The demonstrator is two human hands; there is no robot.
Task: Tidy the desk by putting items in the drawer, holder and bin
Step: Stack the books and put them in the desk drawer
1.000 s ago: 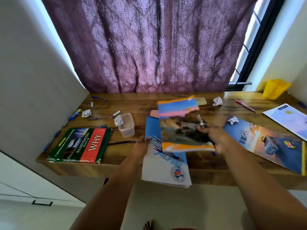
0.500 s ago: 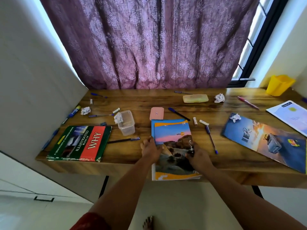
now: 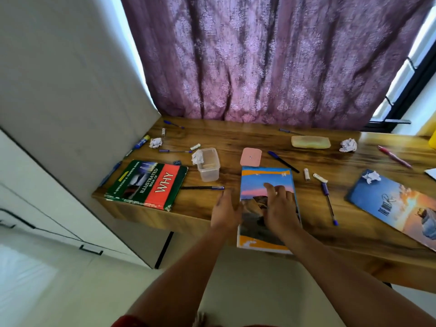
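Observation:
A stack of thin books with a blue and orange sunset cover (image 3: pixel 259 180) lies on the wooden desk (image 3: pixel 247 138), its near end hanging over the front edge. My right hand (image 3: pixel 279 206) rests flat on the cover, fingers spread. My left hand (image 3: pixel 225 208) is open beside the stack's left edge, holding nothing. A green and red hardback (image 3: pixel 147 184) lies at the desk's left end. Another blue book (image 3: pixel 396 204) lies at the right. Several pens, caps and crumpled paper balls (image 3: pixel 348 145) are scattered over the desk. A clear plastic box (image 3: pixel 208 165) stands left of centre.
A pink eraser box (image 3: pixel 251 156) sits just behind the stack. A pale yellow case (image 3: pixel 310 142) lies near the curtain (image 3: pixel 259 60). A yellow bin's edge (image 3: pixel 433 140) shows at far right. White cabinet drawers (image 3: pixel 47 220) stand at the left, below the desk.
The sunset-cover book went from held up in the air to lying flat on the blue books, and the stack slid further onto the desk. My left hand let go and opened.

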